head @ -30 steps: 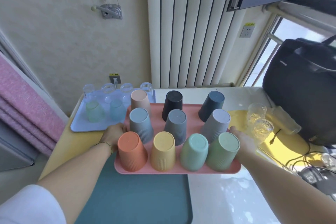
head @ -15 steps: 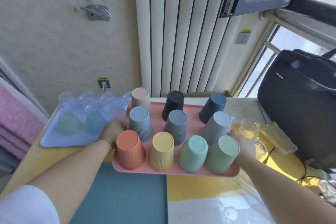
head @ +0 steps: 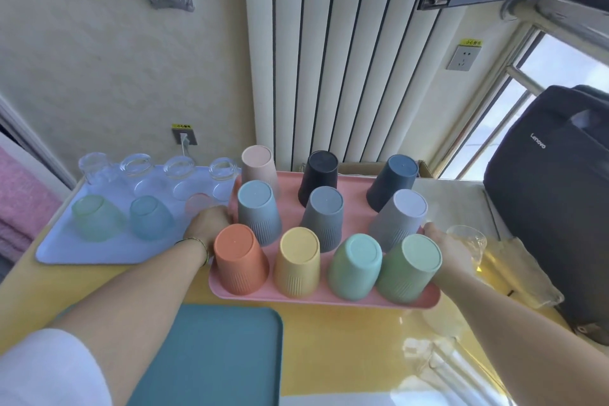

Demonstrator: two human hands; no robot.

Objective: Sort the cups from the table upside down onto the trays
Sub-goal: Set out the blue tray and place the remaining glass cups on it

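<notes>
Over the yellow tabletop (head: 329, 339), the long pink plastic tray (head: 313, 301) bearing ten upturned pastel plastic cups (head: 298, 260) is clasped at its short ends by the left hand (head: 211, 224) and right hand (head: 448, 250), fingers largely hidden, just beside the pale blue tray (head: 99, 250) of upturned glass cups (head: 95, 217).

White sleeve (head: 49, 369), thin wrist bracelet (head: 197, 242), left arm.
</notes>
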